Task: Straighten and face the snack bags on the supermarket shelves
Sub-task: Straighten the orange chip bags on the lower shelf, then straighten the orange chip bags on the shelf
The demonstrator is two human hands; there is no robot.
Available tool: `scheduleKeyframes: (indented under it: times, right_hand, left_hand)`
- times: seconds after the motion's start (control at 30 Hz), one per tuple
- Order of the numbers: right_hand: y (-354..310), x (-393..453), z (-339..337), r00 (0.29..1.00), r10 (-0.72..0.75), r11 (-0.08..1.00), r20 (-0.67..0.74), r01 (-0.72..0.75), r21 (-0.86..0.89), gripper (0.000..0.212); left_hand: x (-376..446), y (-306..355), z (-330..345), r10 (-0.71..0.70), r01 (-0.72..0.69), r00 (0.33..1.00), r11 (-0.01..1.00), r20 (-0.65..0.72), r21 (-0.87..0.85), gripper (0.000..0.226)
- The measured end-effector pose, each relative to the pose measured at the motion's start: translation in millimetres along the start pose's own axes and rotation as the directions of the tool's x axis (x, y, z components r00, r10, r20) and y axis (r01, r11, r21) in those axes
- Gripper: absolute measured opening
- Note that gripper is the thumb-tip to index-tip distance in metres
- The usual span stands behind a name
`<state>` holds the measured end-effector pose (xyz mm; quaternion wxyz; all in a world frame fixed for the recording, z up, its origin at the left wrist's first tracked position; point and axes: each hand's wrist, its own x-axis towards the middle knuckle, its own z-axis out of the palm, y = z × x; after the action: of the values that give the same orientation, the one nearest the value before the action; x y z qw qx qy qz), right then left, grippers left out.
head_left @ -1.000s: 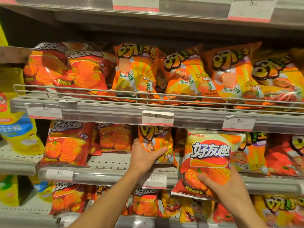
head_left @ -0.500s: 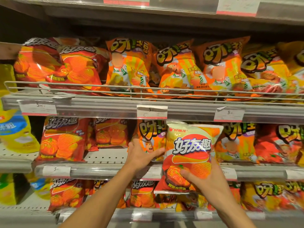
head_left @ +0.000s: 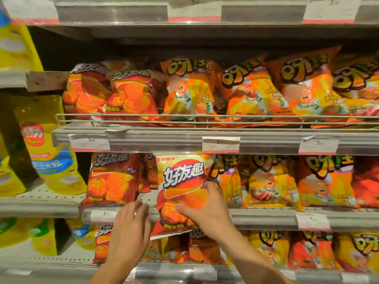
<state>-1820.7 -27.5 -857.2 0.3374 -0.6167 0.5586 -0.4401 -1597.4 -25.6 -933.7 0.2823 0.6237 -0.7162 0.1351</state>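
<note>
Head view: my right hand [head_left: 207, 214] grips the chip bag [head_left: 181, 189], light, crinkly, slippery; hold lower edges. Left hand [head_left: 131, 224] open, fingers relaxed.

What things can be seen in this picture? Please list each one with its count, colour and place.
held chip bag: one, cream top and red-orange bottom, in front of the middle shelf edge.
red chip bags: several, red-orange, left part of each shelf.
orange snack bags: many, orange-yellow, right part of each shelf.
yellow bags: several, yellow with blue, neighbouring shelves at far left.
price tags: several, white with red strip, on shelf edges.
wire rail: one, pale, front of the upper shelf.
left hand: open, beside the held bag.
right hand: grips the held bag's lower right.
</note>
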Motion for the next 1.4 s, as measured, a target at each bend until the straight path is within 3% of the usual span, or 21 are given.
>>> scheduleKeyframes:
  times: [0.03,0.1,0.17,0.27,0.43,0.6,0.77,1.03,1.1,1.23,1.4]
  right_hand:
    - [-3.8,9.5,10.0,1.000,-0.007,1.000,-0.019,0.006,-0.018,0.078]
    - [-11.1,29.6,28.5,0.999,0.005,0.998,-0.053,-0.008,-0.058,0.087]
    - [-16.1,48.2,41.8,0.995,0.031,0.996,-0.095,-0.038,-0.077,0.099]
    - [-21.4,68.0,52.5,0.982,0.051,0.995,-0.181,-0.065,-0.073,0.101]
    - [-21.9,82.9,74.4,0.962,0.062,0.986,-0.267,-0.100,-0.134,0.101]
    - [-8.0,79.3,96.6,0.982,0.042,0.971,-0.185,-0.084,-0.223,0.105]
    - [5.8,71.7,100.4,0.989,0.048,0.977,-0.138,-0.076,-0.200,0.111]
    - [8.4,55.1,85.6,0.999,0.005,0.988,-0.042,-0.011,-0.153,0.118]
    - [13.9,41.4,74.1,0.998,-0.056,0.983,-0.009,0.053,-0.174,0.111]
    - [26.9,11.5,32.8,0.982,-0.181,0.957,0.052,0.188,-0.219,0.074]
    - [51.1,-12.2,-50.2,0.993,-0.117,0.980,-0.028,0.111,-0.165,0.048]
  left_hand:
    - [-3.2,-4.2,-1.1,0.041,-0.042,0.999,0.999,0.027,0.030,0.047]
    - [-6.8,-9.7,-2.0,0.081,-0.086,0.994,0.994,0.076,0.073,0.054]
    - [-8.5,-11.9,-3.2,0.064,-0.073,0.993,0.994,0.102,0.086,0.060]
    - [-7.3,-9.9,-5.8,0.035,-0.047,0.990,0.996,0.138,0.081,0.070]
    - [-6.2,-4.8,-4.5,0.008,-0.014,0.988,0.999,0.153,0.042,0.065]
    - [-5.4,-6.2,-7.7,0.046,-0.054,0.984,0.998,0.170,0.041,0.062]
    - [-6.9,-9.5,-7.3,0.057,-0.065,0.986,0.997,0.159,0.049,0.062]
    - [-4.2,6.5,-9.1,-0.036,0.035,0.991,0.999,0.128,0.010,0.053]
    - [-2.5,17.7,-10.1,-0.065,0.070,0.993,0.996,0.103,-0.046,0.048]
    - [5.1,54.9,-8.1,-0.150,0.156,0.988,0.941,0.046,-0.300,0.028]
    - [11.2,121.9,-4.3,-0.209,0.200,0.977,0.815,0.045,-0.543,0.018]
